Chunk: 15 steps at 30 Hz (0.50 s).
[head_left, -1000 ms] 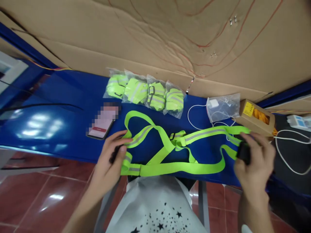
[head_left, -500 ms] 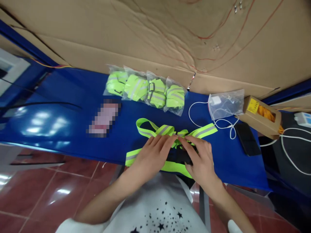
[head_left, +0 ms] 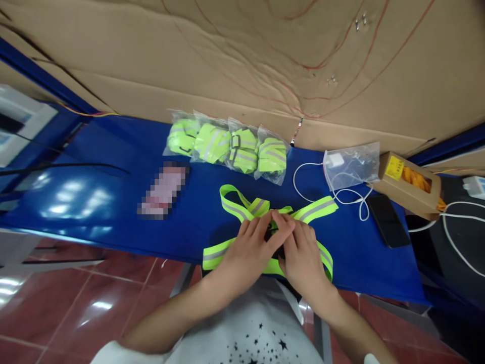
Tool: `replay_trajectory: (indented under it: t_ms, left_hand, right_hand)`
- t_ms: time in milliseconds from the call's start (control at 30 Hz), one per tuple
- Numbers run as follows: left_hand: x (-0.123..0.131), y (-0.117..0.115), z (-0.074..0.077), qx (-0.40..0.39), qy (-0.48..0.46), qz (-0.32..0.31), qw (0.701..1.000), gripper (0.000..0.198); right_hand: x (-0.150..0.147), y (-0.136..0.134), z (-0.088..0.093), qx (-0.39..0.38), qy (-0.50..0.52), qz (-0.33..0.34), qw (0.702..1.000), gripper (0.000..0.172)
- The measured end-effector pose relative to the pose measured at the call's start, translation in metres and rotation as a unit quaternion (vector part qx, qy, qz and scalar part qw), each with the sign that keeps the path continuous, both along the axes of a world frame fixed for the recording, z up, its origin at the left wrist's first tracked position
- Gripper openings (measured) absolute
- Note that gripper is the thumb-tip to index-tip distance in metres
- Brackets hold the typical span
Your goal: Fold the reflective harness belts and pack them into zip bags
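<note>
A neon-yellow reflective strap harness (head_left: 318, 208) with a grey stripe lies loosely looped on the blue table (head_left: 113, 212), near its front edge. My left hand (head_left: 248, 250) and my right hand (head_left: 304, 253) meet over its middle, fingertips together and closed on the gathered strap. A loop (head_left: 233, 203) stands up beyond my left hand, and one strap end (head_left: 215, 255) pokes out beside my left wrist. Something black shows between my palms, mostly hidden. The exact spot pinched by the fingers is covered.
Several clear bags (head_left: 212, 143) of folded neon straps line the cardboard wall (head_left: 151, 60). On the left lies a blurred-out pinkish object (head_left: 163, 191). To the right are a bag with a white charger (head_left: 350, 164), a black phone (head_left: 388, 221) and a cardboard box (head_left: 411, 184).
My hands have drawn closer together, their fingertips now touching over the strap. The strap's left loop and end have shifted slightly right, and the camera view has moved a little.
</note>
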State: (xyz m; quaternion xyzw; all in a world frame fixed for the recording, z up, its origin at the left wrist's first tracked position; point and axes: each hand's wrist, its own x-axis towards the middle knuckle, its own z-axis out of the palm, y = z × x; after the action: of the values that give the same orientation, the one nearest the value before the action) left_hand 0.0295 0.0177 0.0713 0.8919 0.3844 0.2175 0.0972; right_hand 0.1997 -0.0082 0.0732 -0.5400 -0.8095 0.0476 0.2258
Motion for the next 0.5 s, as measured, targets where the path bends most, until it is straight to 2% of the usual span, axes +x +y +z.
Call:
replay_trajectory:
  t_ms: [100,200,267,333,400,433,500]
  left_hand:
    - [-0.008,-0.002,0.006,-0.116,-0.099,-0.022,0.988,0.085]
    - [-0.026,0.007,0.024,-0.249,-0.219,-0.077,0.94,0.105]
    - [-0.037,0.019,0.039,-0.257,-0.255,-0.057,0.93,0.111]
    - [-0.043,0.035,0.05,-0.249,-0.216,-0.054,0.943,0.101]
    - [-0.041,0.051,0.058,-0.274,-0.17,-0.078,0.943,0.086]
    - [-0.038,0.058,0.06,-0.292,-0.174,-0.091,0.936,0.081]
    - [-0.029,0.072,0.064,-0.309,-0.248,-0.11,0.911,0.078]
  right_hand:
    - [0.005,0.005,0.003,-0.022,0.065,0.028,0.997,0.093]
    - [0.017,0.01,0.015,-0.048,0.151,0.033,0.987,0.094]
    - [0.025,0.014,0.026,-0.063,0.201,0.02,0.977,0.093]
    - [0.03,0.019,0.038,-0.072,0.238,0.021,0.968,0.09]
    - [0.036,0.026,0.052,-0.083,0.263,0.032,0.961,0.086]
    - [0.038,0.031,0.059,-0.09,0.276,0.037,0.956,0.085]
    - [0.044,0.044,0.074,-0.114,0.309,0.055,0.943,0.089]
